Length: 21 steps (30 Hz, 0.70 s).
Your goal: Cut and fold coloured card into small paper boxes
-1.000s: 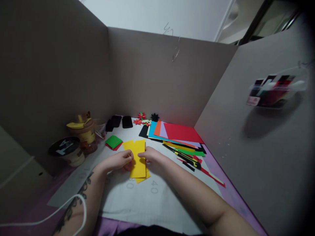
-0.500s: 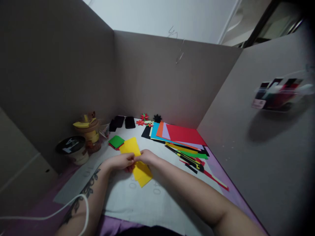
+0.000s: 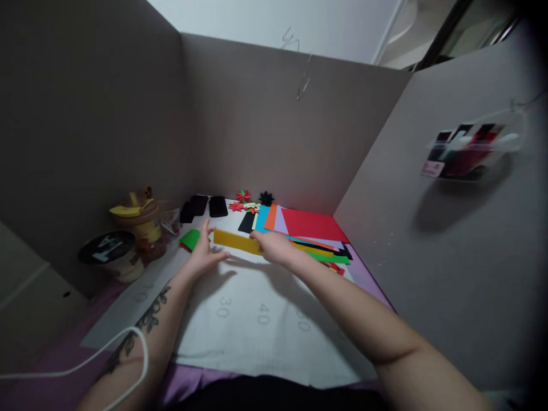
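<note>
A strip-shaped yellow paper (image 3: 236,240) is held up above the white mat, seen at a flat angle. My right hand (image 3: 273,246) pinches its right end between thumb and fingers. At the paper's left end my left hand (image 3: 204,254) has thumb and fingers spread wide; its fingertips are close to the paper's edge, and I cannot tell whether they touch. Just behind my left hand lies a small stack of green paper squares (image 3: 189,238) with red beneath. How many yellow sheets are held together does not show.
Coloured paper sheets (image 3: 314,224) are stacked at the back right, with green and yellow strips before them. Folded paper stars (image 3: 237,206) and a black phone-like slab (image 3: 218,206) lie at the back. Lidded tubs (image 3: 112,257) stand left. A white cable (image 3: 144,354) crosses my left forearm.
The yellow paper has been lifted off the mat and tilted nearly edge-on. My left hand has opened and moved left; my right hand has moved up and right with the paper.
</note>
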Motion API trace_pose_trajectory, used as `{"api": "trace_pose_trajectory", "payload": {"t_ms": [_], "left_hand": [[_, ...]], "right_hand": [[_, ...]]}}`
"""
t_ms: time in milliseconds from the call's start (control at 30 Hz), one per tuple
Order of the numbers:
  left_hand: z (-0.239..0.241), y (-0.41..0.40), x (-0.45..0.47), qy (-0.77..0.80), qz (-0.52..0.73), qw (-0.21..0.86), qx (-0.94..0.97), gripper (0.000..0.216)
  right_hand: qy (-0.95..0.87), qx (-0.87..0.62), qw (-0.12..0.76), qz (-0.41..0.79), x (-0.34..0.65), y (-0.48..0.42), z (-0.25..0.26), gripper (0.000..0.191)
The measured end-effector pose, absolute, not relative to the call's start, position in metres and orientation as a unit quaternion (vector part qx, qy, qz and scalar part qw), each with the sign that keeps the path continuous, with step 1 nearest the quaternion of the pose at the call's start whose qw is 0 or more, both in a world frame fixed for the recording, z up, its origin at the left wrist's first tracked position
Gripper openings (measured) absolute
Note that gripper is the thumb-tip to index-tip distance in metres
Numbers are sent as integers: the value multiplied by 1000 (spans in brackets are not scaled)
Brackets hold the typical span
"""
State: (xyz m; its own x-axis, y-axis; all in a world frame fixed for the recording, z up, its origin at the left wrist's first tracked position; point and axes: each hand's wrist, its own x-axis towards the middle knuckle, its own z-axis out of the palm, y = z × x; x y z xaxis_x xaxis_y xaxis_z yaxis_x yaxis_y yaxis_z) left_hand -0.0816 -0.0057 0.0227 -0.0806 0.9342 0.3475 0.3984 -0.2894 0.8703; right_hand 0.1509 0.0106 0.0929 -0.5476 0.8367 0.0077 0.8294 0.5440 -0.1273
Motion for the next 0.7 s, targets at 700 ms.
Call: {"api": "trace_pose_trajectory", "payload": {"t_ms": [700], "left_hand": [[18,2,-72,512,369,504,590,56]], "right_hand": [[-531,-421,489,549,200,17,-7,50]]}}
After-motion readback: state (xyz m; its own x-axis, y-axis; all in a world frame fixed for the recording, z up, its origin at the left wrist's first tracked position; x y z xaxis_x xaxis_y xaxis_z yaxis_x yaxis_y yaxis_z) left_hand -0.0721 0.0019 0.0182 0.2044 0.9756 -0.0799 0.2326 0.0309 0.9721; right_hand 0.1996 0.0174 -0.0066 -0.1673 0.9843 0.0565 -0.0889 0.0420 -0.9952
